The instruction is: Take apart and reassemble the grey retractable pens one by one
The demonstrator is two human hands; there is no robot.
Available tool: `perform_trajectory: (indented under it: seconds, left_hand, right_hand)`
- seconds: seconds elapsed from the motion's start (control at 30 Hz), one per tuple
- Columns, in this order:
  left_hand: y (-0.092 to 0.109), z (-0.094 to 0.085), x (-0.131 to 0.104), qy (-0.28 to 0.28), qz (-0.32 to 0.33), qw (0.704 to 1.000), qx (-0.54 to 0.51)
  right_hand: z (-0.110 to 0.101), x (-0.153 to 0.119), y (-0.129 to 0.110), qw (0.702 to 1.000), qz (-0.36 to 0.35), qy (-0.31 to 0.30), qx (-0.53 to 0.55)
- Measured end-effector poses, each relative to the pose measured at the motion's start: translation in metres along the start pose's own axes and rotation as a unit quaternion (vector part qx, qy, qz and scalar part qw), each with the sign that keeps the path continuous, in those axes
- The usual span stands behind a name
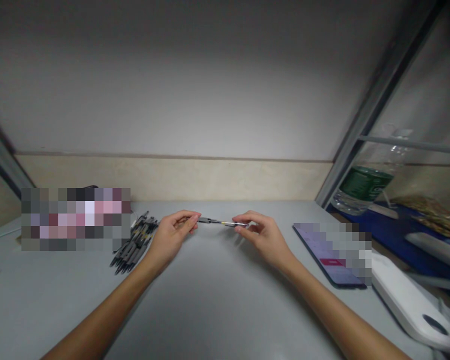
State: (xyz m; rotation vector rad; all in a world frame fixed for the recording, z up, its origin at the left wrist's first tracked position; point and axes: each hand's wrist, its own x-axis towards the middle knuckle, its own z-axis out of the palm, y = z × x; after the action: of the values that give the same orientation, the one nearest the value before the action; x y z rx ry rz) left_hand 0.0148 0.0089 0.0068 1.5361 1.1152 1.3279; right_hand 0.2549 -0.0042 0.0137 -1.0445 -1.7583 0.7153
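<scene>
A slim pen (217, 221), dark at its left end and clear toward the right, spans level between my two hands above the grey tabletop. My left hand (174, 230) pinches its dark end between thumb and fingertips. At the other end, the thumb and fingers of my right hand (260, 232) close on the pen's pale, shiny tip part. Just left of my left forearm lies a pile of several similar grey and black pens (135, 245), with small yellow marks on them.
To the right, a phone (333, 265) lies face up beside a white rounded device (408, 300). Behind the metal frame (345, 145) stands a clear bottle (367, 180) with a green label. A blurred-out patch covers things at the left back. A wall rises behind the table.
</scene>
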Motion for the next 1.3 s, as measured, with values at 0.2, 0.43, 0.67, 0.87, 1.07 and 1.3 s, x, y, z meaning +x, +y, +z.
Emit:
perform_trajectory:
  seconds: [0.2,0.43,0.67,0.87,1.07,1.3]
  left_hand:
    - [-0.003,0.0002,0.0004,-0.021,-0.046,0.991,-0.124]
    - [-0.0031,0.0006,-0.0013,-0.021,-0.061,0.988,-0.141]
    - [-0.0053,0.0008,0.0006,-0.004,-0.051,0.992,-0.12]
    - [-0.0044,0.0001,-0.0004,0.0,-0.058,0.99,-0.132]
    - [-0.0073,0.0004,-0.0003,0.0,-0.054,0.991,-0.123]
    - [-0.0073,0.0005,0.0011,-0.001,-0.046,0.992,-0.119]
  right_hand:
    - [-0.0029,0.0021,0.0004,0.999,-0.016,0.04,0.007]
    - [-0.0027,0.0025,-0.0025,0.995,0.055,0.004,0.081]
    - [-0.0044,0.0057,0.0021,0.989,0.131,-0.047,0.057]
    - [-0.0061,0.0051,-0.0018,0.987,0.101,-0.01,0.122]
    - [-0.0051,0.0057,-0.0036,0.98,0.158,-0.051,0.109]
    - [-0.0068,0.0045,-0.0038,0.974,0.142,-0.026,0.174]
